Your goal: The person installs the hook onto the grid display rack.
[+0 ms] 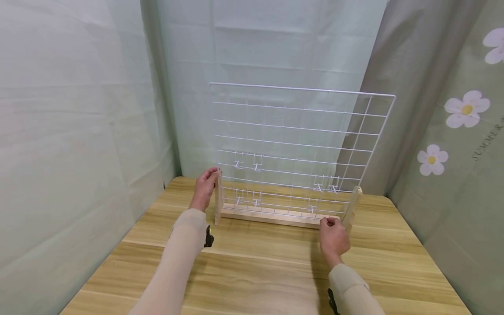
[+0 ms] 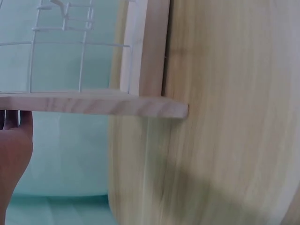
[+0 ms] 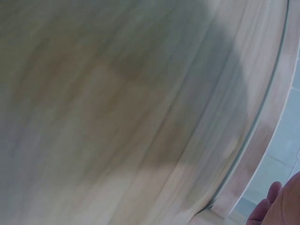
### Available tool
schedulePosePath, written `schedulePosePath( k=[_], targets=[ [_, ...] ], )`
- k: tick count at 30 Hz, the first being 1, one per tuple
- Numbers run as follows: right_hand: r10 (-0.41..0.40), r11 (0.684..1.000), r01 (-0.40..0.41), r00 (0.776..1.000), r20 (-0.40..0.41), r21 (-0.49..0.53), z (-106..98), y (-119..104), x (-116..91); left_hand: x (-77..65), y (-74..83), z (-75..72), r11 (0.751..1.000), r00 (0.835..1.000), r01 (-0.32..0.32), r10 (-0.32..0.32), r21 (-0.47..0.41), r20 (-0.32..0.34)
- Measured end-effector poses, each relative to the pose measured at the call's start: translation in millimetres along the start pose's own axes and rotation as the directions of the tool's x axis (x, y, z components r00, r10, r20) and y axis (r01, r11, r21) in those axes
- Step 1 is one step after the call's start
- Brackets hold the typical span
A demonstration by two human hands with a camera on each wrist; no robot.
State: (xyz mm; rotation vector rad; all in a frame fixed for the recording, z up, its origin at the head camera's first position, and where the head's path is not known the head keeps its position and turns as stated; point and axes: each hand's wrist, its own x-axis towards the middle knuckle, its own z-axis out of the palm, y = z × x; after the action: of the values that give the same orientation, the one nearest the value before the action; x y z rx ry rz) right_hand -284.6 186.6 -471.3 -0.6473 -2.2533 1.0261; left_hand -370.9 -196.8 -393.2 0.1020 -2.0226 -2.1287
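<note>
A white wire grid rack (image 1: pixel 291 131) stands upright in a pale wooden base (image 1: pixel 275 215) with a wooden side post at each end. Several white wire hooks (image 1: pixel 257 166) hang on its lower rows. My left hand (image 1: pixel 204 186) pinches the top of the left side post (image 1: pixel 218 199), with fingers behind it in the left wrist view. At the lower right, my right hand (image 1: pixel 334 238) has curled fingers right at the grid's bottom corner, beside the right post (image 1: pixel 351 205). Whether it holds something small I cannot tell. Only part of it (image 3: pixel 281 208) shows in the right wrist view.
The rack stands toward the far side of a wood-grain table (image 1: pixel 256 271). Pale green curtains (image 1: pixel 275 43) hang close behind, and a flower-printed cloth (image 1: pixel 453 144) hangs on the right. Both forearms, in light sleeves (image 1: pixel 181 253), reach over the tabletop.
</note>
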Motion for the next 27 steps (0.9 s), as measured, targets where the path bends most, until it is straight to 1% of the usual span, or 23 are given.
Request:
schedulePosePath(
  k=[2, 8, 15, 18, 20, 22, 24, 25, 27],
  targets=[
    [-0.007, 1.000, 0.007, 1.000, 0.003, -0.010, -6.3, 4.6, 2.0, -0.5, -0.4, -0.4, 1.000, 1.000, -0.008, 0.008, 0.022, 0.010],
    [-0.017, 0.999, 0.017, 1.000, -0.005, -0.035, -30.5, 22.0, 12.6, -3.7, -1.0, -1.0, 0.994, 0.997, -0.063, 0.058, 0.087, 0.053],
    [-0.007, 0.998, 0.006, 1.000, -0.009, -0.068, -65.4, 48.4, 35.9, -9.3, 1.0, -1.9, 0.981, 0.992, -0.081, 0.061, 0.175, 0.114],
    [-0.036, 0.996, 0.036, 0.999, -0.006, -0.079, -80.1, 61.3, 48.3, -10.5, 1.7, -2.9, 0.974, 0.989, -0.101, 0.077, 0.201, 0.126],
    [-0.078, 0.993, 0.078, 0.997, 0.009, -0.093, -89.1, 69.3, 57.2, -11.4, 1.8, -4.2, 0.967, 0.987, -0.120, 0.093, 0.226, 0.129],
    [-0.118, 0.986, 0.123, 0.992, 0.045, -0.109, -96.8, 76.4, 64.8, -13.0, 0.1, -7.1, 0.952, 0.985, -0.138, 0.104, 0.273, 0.135],
    [-0.155, 0.976, 0.170, 0.982, 0.107, -0.137, -104.1, 82.3, 72.6, -15.0, -3.6, -12.1, 0.925, 0.983, -0.164, 0.122, 0.342, 0.140],
    [-0.173, 0.969, 0.195, 0.974, 0.146, -0.154, -107.5, 84.9, 76.4, -16.7, -5.7, -15.4, 0.910, 0.981, -0.175, 0.130, 0.377, 0.143],
    [-0.197, 0.952, 0.241, 0.954, 0.226, -0.189, -113.8, 89.3, 82.8, -19.8, -12.3, -23.7, 0.858, 0.977, -0.201, 0.143, 0.473, 0.155]
  ],
)
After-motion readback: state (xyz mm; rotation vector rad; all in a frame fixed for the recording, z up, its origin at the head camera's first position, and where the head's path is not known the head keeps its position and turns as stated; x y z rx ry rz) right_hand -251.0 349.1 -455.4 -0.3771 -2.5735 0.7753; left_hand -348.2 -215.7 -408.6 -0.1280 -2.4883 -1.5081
